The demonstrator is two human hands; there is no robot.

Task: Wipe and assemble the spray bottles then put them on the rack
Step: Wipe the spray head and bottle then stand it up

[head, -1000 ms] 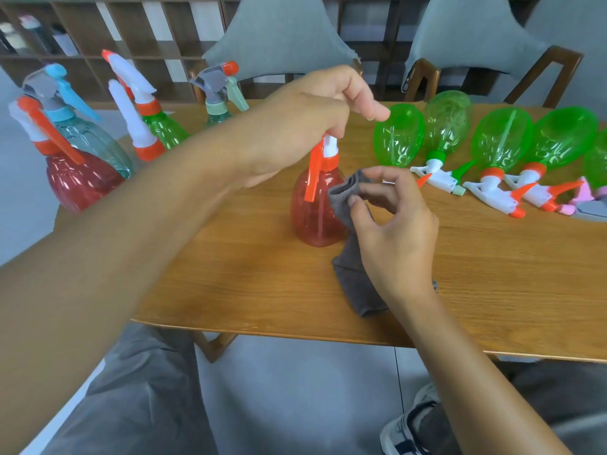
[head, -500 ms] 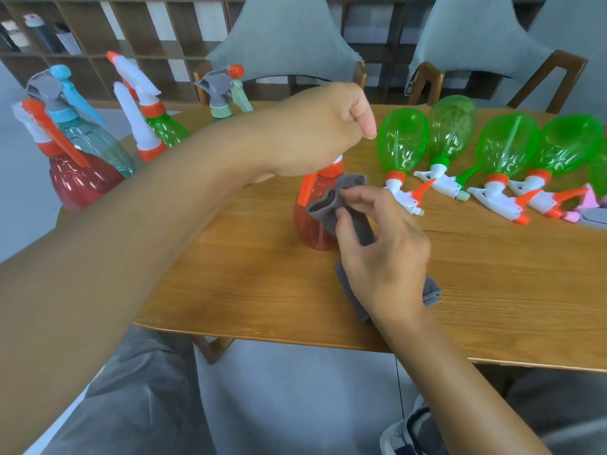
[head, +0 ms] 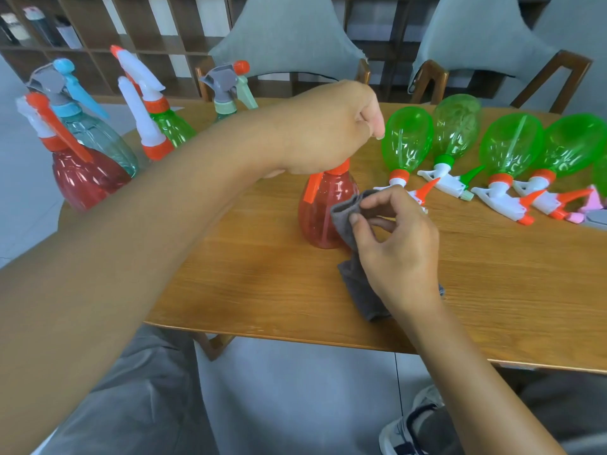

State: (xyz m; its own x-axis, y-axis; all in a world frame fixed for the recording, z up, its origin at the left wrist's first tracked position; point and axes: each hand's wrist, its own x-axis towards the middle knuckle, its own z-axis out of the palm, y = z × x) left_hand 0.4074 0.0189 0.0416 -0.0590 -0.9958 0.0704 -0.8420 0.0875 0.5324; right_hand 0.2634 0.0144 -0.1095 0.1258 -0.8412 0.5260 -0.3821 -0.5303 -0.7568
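Standing upright on the table [head: 262, 284], near centre: red bottle [head: 317, 215], orange trigger hanging down its left side. Left hand [head: 331, 133] is closed over the spray head from above, fingers curled round it; the head itself is hidden under the hand. Right hand [head: 397, 251] pinches a grey cloth [head: 345, 213] between thumb and fingers and presses it against the bottle's right flank; the rest of the cloth trails down onto the table toward the near edge.

Right of the bottle: a row of green bottles [head: 512, 144] lying on their sides, spray heads pointing near.

Far left: a cluster of upright bottles [head: 88, 172], red, clear blue and green, heads fitted.

Beyond the table: two grey chairs [head: 285, 37] and a wooden rack [head: 98, 34].
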